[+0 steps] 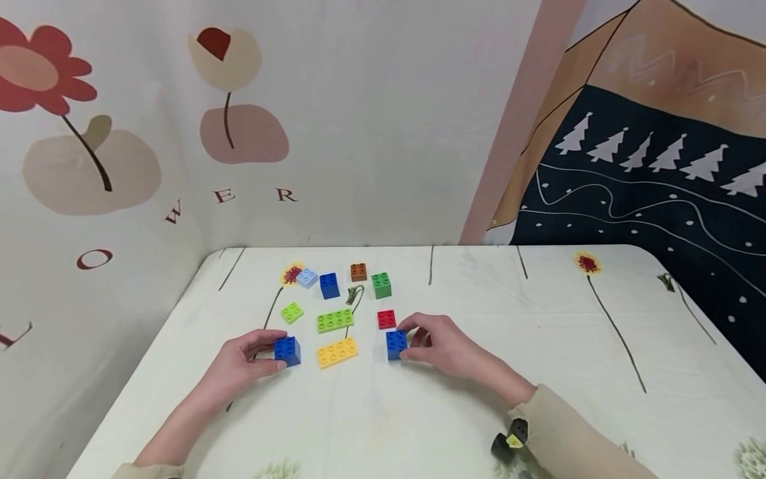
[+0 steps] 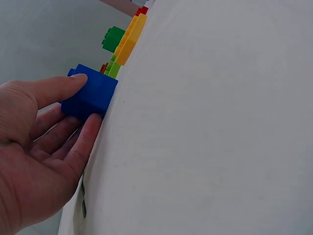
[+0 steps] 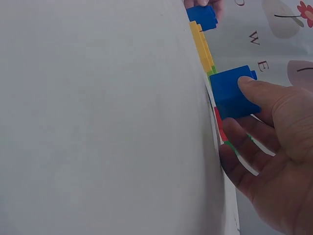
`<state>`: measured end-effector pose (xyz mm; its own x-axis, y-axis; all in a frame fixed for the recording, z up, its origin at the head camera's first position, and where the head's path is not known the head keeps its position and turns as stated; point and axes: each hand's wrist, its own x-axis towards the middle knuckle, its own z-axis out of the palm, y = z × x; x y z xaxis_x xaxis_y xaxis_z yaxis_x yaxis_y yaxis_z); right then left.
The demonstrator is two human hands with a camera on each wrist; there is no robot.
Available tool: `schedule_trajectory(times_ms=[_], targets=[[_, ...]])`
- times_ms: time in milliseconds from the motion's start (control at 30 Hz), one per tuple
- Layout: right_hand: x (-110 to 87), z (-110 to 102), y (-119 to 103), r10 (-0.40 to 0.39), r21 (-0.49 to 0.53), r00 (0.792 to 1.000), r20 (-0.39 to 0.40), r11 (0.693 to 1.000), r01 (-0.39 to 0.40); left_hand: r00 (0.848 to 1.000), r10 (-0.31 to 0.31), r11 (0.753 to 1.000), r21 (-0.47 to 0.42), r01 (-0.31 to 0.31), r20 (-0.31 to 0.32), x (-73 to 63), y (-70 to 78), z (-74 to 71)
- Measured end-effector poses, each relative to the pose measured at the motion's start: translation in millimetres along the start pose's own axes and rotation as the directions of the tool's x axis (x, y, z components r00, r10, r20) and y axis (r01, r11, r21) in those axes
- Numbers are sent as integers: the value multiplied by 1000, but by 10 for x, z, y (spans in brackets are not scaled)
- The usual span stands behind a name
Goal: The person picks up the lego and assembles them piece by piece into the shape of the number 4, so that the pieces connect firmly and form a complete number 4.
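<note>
My left hand (image 1: 244, 362) pinches a blue toy brick (image 1: 288, 351) between thumb and fingers, left of a long yellow brick (image 1: 338, 352). In the left wrist view the thumb lies on one face of that blue brick (image 2: 90, 93). Over to the right, my right hand (image 1: 439, 344) grips another blue brick (image 1: 396, 345) from its right side, just in front of a flat red brick (image 1: 386, 319). The right wrist view has the thumb on this blue brick (image 3: 234, 93) too, with the fingers on its other side. Both bricks are studs up.
Behind the yellow brick lie a long lime brick (image 1: 335, 320) and a small lime brick (image 1: 292, 313). Farther back stand a light blue brick (image 1: 307, 278), a dark blue brick (image 1: 329, 285), a brown brick (image 1: 358, 272) and a green brick (image 1: 381, 285). A white patterned cloth (image 1: 509, 299) covers the table.
</note>
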<state>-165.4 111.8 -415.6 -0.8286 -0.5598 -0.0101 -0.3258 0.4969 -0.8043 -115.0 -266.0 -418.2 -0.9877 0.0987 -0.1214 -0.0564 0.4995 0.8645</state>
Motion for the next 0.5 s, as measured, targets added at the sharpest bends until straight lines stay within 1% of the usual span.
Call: schedule_trajectory(times_ms=[167, 500], targets=[[-97, -94, 21, 26, 18, 1000, -8, 999, -26, 999, -32, 999, 31, 32, -2, -5, 22, 11], [-276, -279, 219, 47, 25, 996, -71, 999, -45, 999, -33, 999, 41, 33, -8, 0, 40, 24]])
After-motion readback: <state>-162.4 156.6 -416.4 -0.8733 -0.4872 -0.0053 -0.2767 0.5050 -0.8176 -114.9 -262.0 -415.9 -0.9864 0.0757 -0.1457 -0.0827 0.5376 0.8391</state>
